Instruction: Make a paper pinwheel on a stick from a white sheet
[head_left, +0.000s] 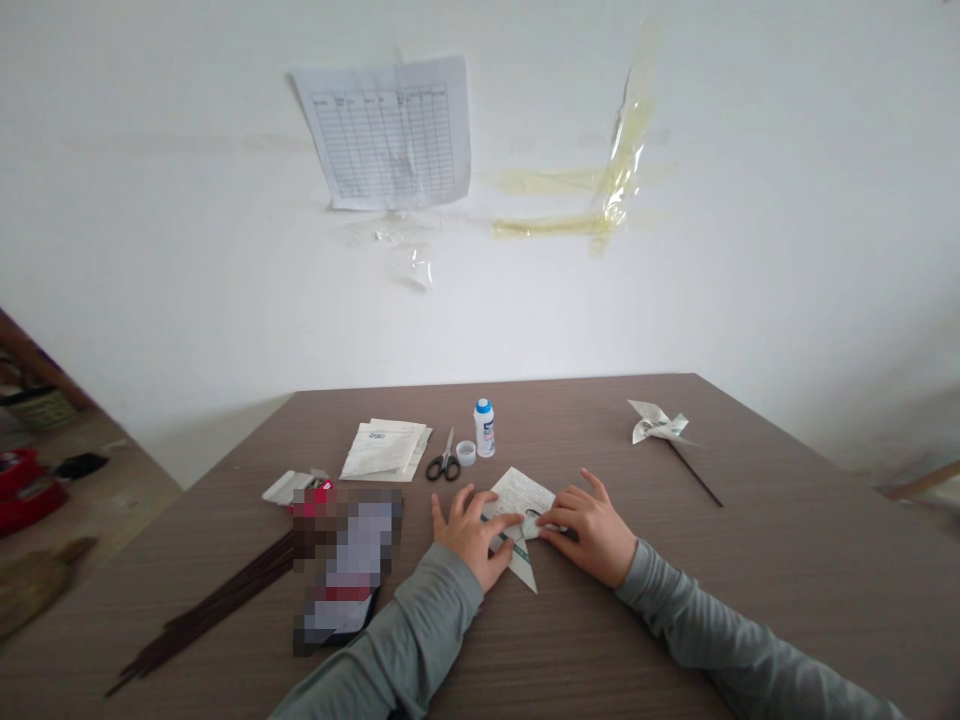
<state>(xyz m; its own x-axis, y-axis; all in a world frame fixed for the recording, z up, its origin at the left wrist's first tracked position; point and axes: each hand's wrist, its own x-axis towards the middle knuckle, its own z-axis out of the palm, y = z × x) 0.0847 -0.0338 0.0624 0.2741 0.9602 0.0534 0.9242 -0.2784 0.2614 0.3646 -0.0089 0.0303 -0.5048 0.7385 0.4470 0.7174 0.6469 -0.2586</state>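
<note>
A partly folded sheet of printed paper (517, 490) lies on the table in front of me, one corner pointing at me and a flap bent in at its middle. My left hand (471, 540) rests on its left side, fingers spread, with the index fingertip and thumb pressing on the paper. My right hand (589, 525) pinches the bent flap at the right between thumb and fingers, the little finger raised. To the far right lies a paper pinwheel (658, 424) on a dark thin stick (696, 475).
Beyond my hands stand a glue bottle (485, 432) with a blue cap and a small clear cup (466, 454), beside black-handled scissors (444, 465). Paper sheets (386, 450), a small open box (296, 488), dark sticks (217, 600) and a blurred phone (352, 570) lie to the left.
</note>
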